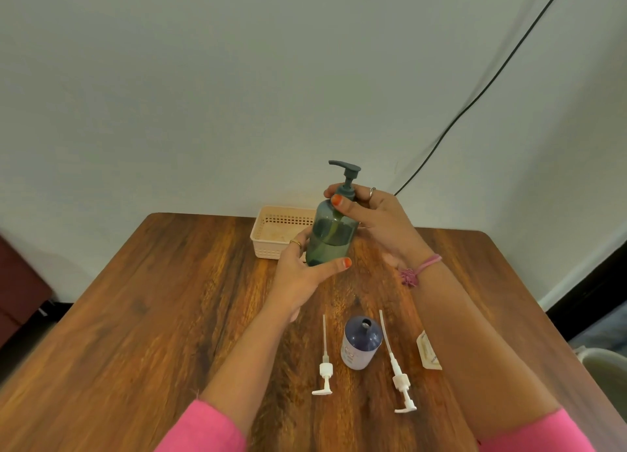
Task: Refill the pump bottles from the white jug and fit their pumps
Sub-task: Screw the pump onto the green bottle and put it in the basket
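A dark teal pump bottle [330, 238], partly filled with liquid, is held above the table, tilted slightly. My left hand [302, 278] grips its lower body. My right hand [369, 214] pinches the collar of its teal pump [346, 176], which sits in the neck. A purple bottle [361, 343] stands open-necked on the table near me. Two white pumps lie flat beside it, one [324, 366] on its left and one [397, 373] on its right. No white jug is in view.
A cream perforated basket [271, 234] stands at the wooden table's [152, 316] far edge behind the teal bottle. A small cream object [428, 351] lies under my right forearm. A black cable [475, 95] runs down the wall. A grey bin [607, 366] stands off the table's right side.
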`<state>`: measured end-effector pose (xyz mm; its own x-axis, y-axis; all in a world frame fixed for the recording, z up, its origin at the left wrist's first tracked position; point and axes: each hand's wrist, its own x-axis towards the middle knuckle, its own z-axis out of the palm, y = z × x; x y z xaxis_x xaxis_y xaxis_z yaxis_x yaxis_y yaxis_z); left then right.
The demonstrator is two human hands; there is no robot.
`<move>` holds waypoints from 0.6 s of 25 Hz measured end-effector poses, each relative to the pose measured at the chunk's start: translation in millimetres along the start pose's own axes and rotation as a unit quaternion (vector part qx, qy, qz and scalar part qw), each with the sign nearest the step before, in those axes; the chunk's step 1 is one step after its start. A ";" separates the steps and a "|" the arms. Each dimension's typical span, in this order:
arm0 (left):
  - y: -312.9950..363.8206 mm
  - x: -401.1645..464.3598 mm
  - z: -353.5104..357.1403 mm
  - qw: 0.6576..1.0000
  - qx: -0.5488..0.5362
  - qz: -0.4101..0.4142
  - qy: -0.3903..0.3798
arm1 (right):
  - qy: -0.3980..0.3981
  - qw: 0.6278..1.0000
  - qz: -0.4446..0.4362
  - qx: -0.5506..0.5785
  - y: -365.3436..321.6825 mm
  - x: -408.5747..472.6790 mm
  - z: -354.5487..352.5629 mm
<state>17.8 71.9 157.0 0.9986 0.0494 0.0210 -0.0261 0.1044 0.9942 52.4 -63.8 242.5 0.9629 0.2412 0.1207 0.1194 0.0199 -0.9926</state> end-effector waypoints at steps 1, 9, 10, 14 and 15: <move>-0.4 0.1 1.2 1.000 -0.005 0.005 0.008 | 0.018 1.000 -0.005 0.006 2.5 0.2 3.1; -1.6 -0.5 10.2 0.998 -0.022 0.029 0.058 | 0.120 0.991 -0.048 0.031 13.3 -2.9 23.8; -1.6 -0.5 11.0 0.997 -0.020 0.032 0.061 | 0.134 0.989 -0.049 0.037 14.6 -2.7 25.7; -1.5 -1.2 12.0 0.997 -0.014 0.043 0.057 | 0.154 0.986 -0.049 0.036 15.7 -2.4 30.1; -1.6 -1.1 11.9 0.997 -0.012 0.043 0.056 | 0.141 0.989 -0.046 0.020 14.4 -2.0 28.4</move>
<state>17.4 59.8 156.7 0.9810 0.1703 0.0927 -0.1138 0.1185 0.9864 45.4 -36.4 227.7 0.9782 -0.0440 0.2032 0.2058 0.0681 -0.9762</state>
